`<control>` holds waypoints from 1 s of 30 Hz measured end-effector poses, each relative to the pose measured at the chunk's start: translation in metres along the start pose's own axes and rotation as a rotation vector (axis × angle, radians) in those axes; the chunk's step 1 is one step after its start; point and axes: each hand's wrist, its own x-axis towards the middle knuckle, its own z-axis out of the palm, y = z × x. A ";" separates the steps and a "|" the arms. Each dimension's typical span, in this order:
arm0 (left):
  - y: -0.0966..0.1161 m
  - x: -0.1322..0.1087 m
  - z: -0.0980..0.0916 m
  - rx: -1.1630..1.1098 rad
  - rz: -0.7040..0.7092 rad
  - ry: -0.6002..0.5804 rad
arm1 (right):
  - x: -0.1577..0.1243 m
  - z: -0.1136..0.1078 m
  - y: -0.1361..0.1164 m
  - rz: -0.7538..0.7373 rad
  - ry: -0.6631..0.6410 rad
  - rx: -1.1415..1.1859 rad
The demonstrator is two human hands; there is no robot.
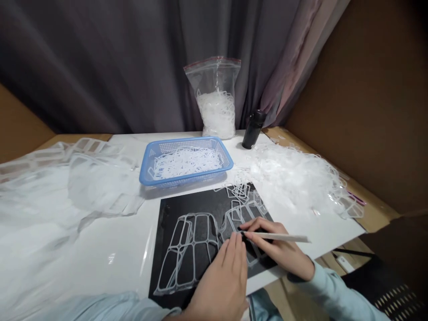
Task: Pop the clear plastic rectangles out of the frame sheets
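A black mat (203, 203) lies before me with translucent plastic frame sheets on it. My left hand (224, 276) rests flat with fingers stretched out, on or beside the right-hand frame sheet (249, 209). Pinched in my right hand (284, 245) is a slim whitish pen-like tool (294, 237); its tip is hidden near my left fingertips. The left-hand frame sheet (194, 243), a grid of rounded openings, lies left of my hands. Small loose plastic frames (239, 191) are heaped at the mat's upper right corner.
A blue basket (144, 171) holding many small white pieces stands behind the mat. Beyond it are a zip bag (217, 113) of similar pieces and a black bottle (253, 129). Clear plastic piles (297, 178) lie right, stacked plastic sheets (96, 183) left. Curtain and brown panels enclose the table.
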 end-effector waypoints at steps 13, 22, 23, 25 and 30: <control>0.008 0.003 0.007 0.090 0.055 -0.074 | -0.005 0.005 0.000 -0.026 -0.010 -0.089; 0.009 0.012 0.006 0.032 0.021 0.021 | -0.002 0.005 -0.001 -0.195 -0.080 -0.317; 0.008 0.013 0.005 0.020 0.027 0.016 | -0.001 0.006 -0.003 -0.241 -0.087 -0.359; 0.008 0.015 0.002 0.005 0.047 -0.004 | 0.000 0.007 -0.007 -0.332 -0.093 -0.469; 0.006 0.017 -0.001 -0.007 0.110 -0.069 | 0.000 0.011 -0.010 -0.468 -0.053 -0.730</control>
